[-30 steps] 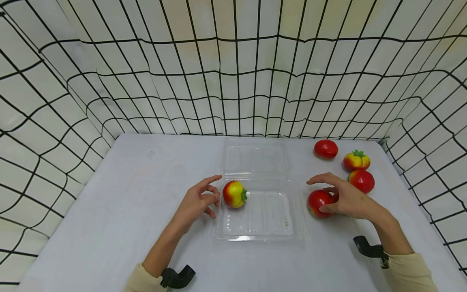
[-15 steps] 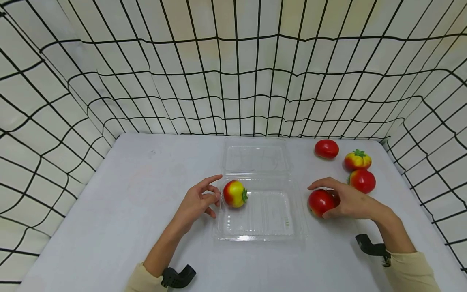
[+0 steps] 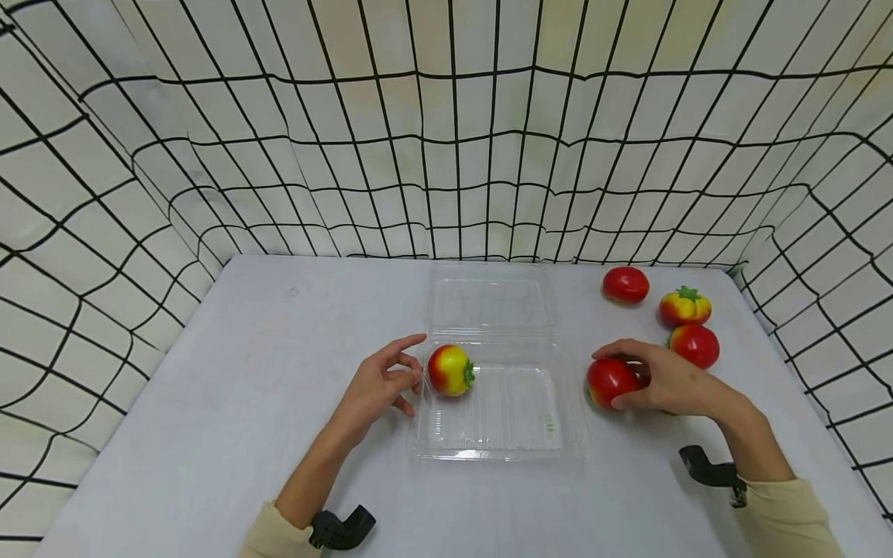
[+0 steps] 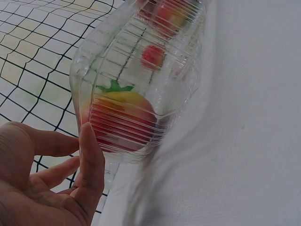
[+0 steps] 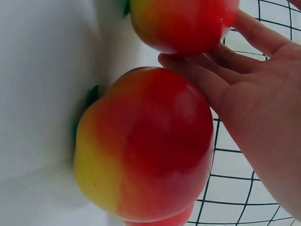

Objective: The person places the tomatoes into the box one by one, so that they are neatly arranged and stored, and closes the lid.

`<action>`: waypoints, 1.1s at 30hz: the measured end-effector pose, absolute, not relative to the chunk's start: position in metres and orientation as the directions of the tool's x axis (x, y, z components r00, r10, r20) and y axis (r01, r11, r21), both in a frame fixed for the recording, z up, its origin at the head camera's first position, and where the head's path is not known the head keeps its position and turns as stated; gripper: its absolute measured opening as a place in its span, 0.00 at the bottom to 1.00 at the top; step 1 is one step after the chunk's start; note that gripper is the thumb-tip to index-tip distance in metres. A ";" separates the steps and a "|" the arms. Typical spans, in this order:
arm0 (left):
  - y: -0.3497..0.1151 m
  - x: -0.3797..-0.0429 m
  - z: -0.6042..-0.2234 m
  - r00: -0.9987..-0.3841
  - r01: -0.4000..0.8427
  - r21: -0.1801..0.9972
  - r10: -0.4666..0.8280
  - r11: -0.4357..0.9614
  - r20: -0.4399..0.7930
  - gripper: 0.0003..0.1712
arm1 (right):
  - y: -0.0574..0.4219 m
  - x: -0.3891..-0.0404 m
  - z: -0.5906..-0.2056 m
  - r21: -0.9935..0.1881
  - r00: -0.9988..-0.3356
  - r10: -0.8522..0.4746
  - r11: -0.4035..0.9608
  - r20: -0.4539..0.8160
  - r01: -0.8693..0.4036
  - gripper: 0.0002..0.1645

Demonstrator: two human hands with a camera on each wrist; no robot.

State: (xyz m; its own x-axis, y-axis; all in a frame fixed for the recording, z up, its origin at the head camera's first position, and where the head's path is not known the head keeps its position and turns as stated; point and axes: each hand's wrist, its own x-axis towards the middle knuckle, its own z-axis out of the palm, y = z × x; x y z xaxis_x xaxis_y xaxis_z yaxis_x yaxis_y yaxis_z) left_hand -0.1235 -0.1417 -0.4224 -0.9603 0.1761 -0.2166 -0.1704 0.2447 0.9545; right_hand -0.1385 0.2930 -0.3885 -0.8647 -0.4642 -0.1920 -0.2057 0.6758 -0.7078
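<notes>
A grasp on the right, a pinch on the left

The round, glossy red fruit (image 3: 608, 385) sat in the grasp of the right hand (image 3: 670, 382), thumb on its near side and fingers across its far side, a spread that presumably suited such smooth, curved skin. Whether it touched the white cloth-covered table (image 3: 230, 372) I couldn't tell.

Just to its left lay the clear, hinged plastic box (image 3: 509, 407), its lid (image 3: 491, 304) folded back on the far side, which gave access to the near half. The left hand (image 3: 377, 391) appeared to pinch the box's left edge, I'd guess because so light a shell could slide; how firmly, I couldn't see.

Inside, a round red-and-yellow fruit with a green leafy crown (image 3: 446, 370) rested by the far left corner, where the walls perhaps checked its rolling.

To the far right, a smooth red oval fruit (image 3: 625, 284) sat apart from a ribbed yellow-and-red fruit (image 3: 685, 310) and a round, mostly red fruit (image 3: 695, 346), grouped close together, apparently within reach.
</notes>
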 end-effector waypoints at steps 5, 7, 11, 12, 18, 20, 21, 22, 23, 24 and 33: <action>-0.141 -0.123 -0.423 -0.961 -0.170 0.954 0.174 0.246 -0.216 0.32 | 0.292 -0.138 -0.390 -0.687 -0.898 -0.414 0.697 -0.152 -0.204 0.42; -0.141 -0.123 -0.423 -0.961 -0.172 0.954 0.173 0.247 -0.218 0.32 | 0.292 -0.138 -0.389 -0.677 -0.909 -0.397 0.705 -0.127 -0.212 0.43; -0.141 -0.123 -0.422 -0.961 -0.174 0.953 0.169 0.249 -0.220 0.33 | 0.291 -0.140 -0.387 -0.682 -0.919 -0.387 0.692 -0.076 -0.235 0.45; -0.141 -0.123 -0.422 -0.961 -0.173 0.953 0.169 0.249 -0.219 0.33 | 0.290 -0.140 -0.387 -0.687 -0.921 -0.384 0.688 -0.068 -0.236 0.45; -0.141 -0.123 -0.422 -0.962 -0.170 0.954 0.170 0.248 -0.215 0.33 | 0.287 -0.141 -0.386 -0.706 -0.928 -0.369 0.672 -0.056 -0.225 0.45; -0.141 -0.123 -0.423 -0.962 -0.169 0.954 0.170 0.248 -0.215 0.33 | 0.286 -0.142 -0.387 -0.709 -0.928 -0.370 0.667 -0.049 -0.229 0.45; -0.141 -0.123 -0.423 -0.962 -0.168 0.954 0.170 0.249 -0.214 0.33 | 0.286 -0.142 -0.387 -0.712 -0.927 -0.371 0.663 -0.046 -0.231 0.45; -0.141 -0.123 -0.423 -0.962 -0.168 0.954 0.170 0.249 -0.214 0.33 | 0.285 -0.142 -0.387 -0.714 -0.928 -0.371 0.660 -0.042 -0.232 0.45; -0.141 -0.123 -0.423 -0.962 -0.168 0.954 0.170 0.249 -0.214 0.33 | 0.285 -0.142 -0.387 -0.717 -0.929 -0.369 0.658 -0.040 -0.231 0.45; -0.141 -0.123 -0.423 -0.962 -0.168 0.954 0.170 0.249 -0.214 0.33 | 0.284 -0.143 -0.387 -0.719 -0.930 -0.365 0.657 -0.039 -0.228 0.46; -0.142 -0.123 -0.423 -0.961 -0.173 0.955 0.173 0.241 -0.218 0.33 | 0.274 -0.144 -0.384 -0.745 -0.942 -0.333 0.639 -0.043 -0.192 0.46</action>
